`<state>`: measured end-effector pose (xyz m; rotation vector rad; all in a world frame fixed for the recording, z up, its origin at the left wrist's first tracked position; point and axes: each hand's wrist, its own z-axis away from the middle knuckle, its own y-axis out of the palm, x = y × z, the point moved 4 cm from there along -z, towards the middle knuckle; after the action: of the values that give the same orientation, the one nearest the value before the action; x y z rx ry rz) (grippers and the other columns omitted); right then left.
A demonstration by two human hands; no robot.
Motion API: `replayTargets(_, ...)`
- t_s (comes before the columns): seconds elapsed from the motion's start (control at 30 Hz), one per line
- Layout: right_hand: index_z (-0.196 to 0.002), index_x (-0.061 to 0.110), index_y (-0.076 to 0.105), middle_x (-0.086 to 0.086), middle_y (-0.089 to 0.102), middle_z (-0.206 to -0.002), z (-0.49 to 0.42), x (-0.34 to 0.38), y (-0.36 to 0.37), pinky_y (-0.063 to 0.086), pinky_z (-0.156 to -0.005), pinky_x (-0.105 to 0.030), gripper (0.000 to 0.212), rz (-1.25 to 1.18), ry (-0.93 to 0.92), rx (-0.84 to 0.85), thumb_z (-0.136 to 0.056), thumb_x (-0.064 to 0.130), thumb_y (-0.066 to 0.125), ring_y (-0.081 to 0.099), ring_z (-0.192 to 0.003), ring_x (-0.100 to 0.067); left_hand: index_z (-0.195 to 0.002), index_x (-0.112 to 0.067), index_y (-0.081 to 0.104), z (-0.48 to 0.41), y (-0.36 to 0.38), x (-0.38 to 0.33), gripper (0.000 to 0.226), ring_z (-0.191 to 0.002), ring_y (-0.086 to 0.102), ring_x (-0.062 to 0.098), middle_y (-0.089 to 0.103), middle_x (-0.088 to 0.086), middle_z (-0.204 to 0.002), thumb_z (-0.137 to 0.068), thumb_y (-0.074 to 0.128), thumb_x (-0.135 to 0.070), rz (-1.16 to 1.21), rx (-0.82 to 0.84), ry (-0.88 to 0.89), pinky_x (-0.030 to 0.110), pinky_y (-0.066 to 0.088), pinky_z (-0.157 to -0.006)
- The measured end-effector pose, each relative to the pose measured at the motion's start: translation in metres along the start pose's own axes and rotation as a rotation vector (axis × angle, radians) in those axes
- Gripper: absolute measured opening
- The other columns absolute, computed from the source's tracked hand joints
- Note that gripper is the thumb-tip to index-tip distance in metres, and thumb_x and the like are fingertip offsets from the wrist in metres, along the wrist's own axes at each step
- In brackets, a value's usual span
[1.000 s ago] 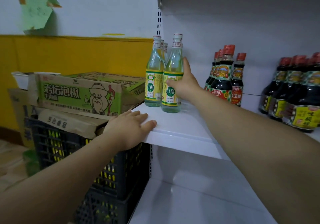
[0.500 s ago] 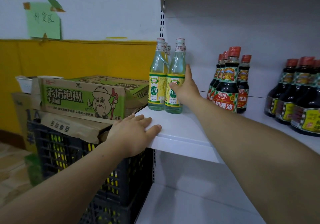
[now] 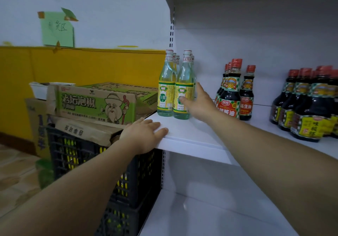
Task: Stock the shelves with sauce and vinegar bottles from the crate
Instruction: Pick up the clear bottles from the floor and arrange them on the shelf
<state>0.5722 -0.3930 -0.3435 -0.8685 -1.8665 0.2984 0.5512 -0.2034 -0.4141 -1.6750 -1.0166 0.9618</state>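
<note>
- Your left hand [image 3: 146, 135] lies flat and spread, palm down, on the front corner of the smooth white metal shelf [image 3: 193, 137]; it grips nothing.
- Just below and left of that hand stands the black plastic lattice crate [image 3: 86, 162], stacked on another like it; yellow shapes show through the grid, but you cannot tell what they are.
- Creased brown cardboard [image 3: 82, 131] covers the crate top, and on it sits a green-printed cardboard box with a cartoon bearded figure [image 3: 95, 104], its flaps worn.
- Your right hand [image 3: 199, 104] reaches further in, thumb on the yellow label and fingers round the far side of the nearest clear glass vinegar bottle with a white cap [image 3: 183, 89], closed loosely about it.
- That bottle stands upright on the shelf, touching a second clear vinegar bottle [image 3: 166, 87] to its left; more caps show behind them.
- Right of your hand stand dark soy sauce bottles with red caps and chequered labels [image 3: 231, 91], in a row running back.
- Further right, well apart, is a cluster of dark sauce bottles with yellow labels [image 3: 309, 111].
- Behind, a green paper note [image 3: 57, 29] is taped to the pale wall.
</note>
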Motion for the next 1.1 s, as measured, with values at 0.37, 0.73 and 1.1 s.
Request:
replayTargets(0.37, -0.153, 0.023, 0.022, -0.001, 0.027, -0.158, 0.126, 0.043, 0.013, 0.029, -0.110, -0.033, 0.076, -0.003, -0.158, 0.165, -0.091, 0.050, 0.057, 0.030, -0.143, -0.023, -0.152, -0.029, 0.011, 0.133, 0.020, 0.024, 0.081, -0.148, 0.005, 0.022, 0.007, 0.000, -0.161, -0.087, 0.040, -0.068, 0.204, 0.026, -0.201, 0.047, 0.016, -0.118)
replayTargets(0.73, -0.152, 0.028, 0.024, 0.000, 0.029, -0.157, 0.282, 0.018, 0.224, 0.040, -0.105, -0.036, 0.073, -0.085, -0.095, 0.621, -0.091, 0.051, 0.057, 0.032, -0.142, -0.025, -0.152, -0.027, 0.011, 0.335, 0.162, 0.145, 0.093, -0.146, 0.016, 0.021, 0.010, -0.001, -0.160, -0.081, 0.063, -0.057, 0.464, 0.269, -0.652, 0.038, 0.023, -0.115)
replayTargets(1.1, -0.154, 0.029, 0.015, -0.001, 0.029, -0.157, 0.455, -0.079, 0.376, 0.035, -0.103, -0.032, 0.087, 0.053, 0.114, 1.129, -0.086, 0.047, 0.066, 0.035, -0.140, -0.025, -0.153, -0.018, 0.009, 0.473, 0.302, 0.172, 0.092, -0.144, 0.022, 0.024, 0.016, 0.006, -0.158, -0.084, 0.070, -0.026, 0.618, 0.423, -0.901, 0.028, 0.029, -0.107)
